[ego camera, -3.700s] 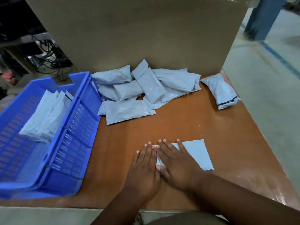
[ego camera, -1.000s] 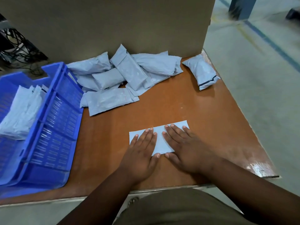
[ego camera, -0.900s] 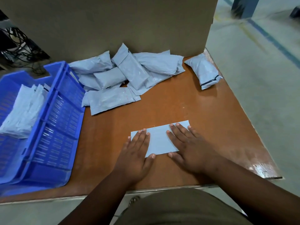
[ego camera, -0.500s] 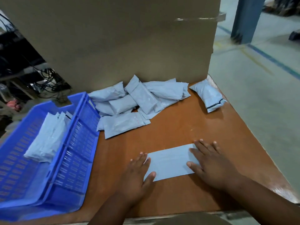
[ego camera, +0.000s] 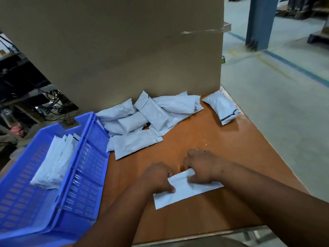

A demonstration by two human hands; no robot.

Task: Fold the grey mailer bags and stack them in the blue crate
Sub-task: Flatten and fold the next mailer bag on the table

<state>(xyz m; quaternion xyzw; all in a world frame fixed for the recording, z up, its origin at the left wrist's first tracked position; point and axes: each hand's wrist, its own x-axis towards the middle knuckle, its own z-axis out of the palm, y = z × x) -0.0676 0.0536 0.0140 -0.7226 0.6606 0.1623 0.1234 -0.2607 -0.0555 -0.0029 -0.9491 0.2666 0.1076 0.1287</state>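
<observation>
A folded grey mailer bag [ego camera: 185, 192] lies as a long strip on the brown table [ego camera: 204, 145] near the front edge. My left hand [ego camera: 156, 177] grips its far edge at the left part, fingers curled over it and thumb on top. My right hand [ego camera: 203, 164] grips the far edge further right, fingers curled under. The blue crate [ego camera: 83, 175] stands at the left and holds a stack of folded bags [ego camera: 55, 161]. A pile of several unfolded grey bags [ego camera: 147, 122] lies at the back against the cardboard.
A tall cardboard wall [ego camera: 124, 50] closes off the table's back. One more grey bag [ego camera: 221, 107] lies alone at the back right corner. The table's right edge drops to the concrete floor [ego camera: 284, 104]. Cables and clutter sit behind the crate at the left.
Both hands were pressing flat on the folded bag; now their fingers have curled round its far edge. The strip sits slightly tilted and nearer the table's front edge.
</observation>
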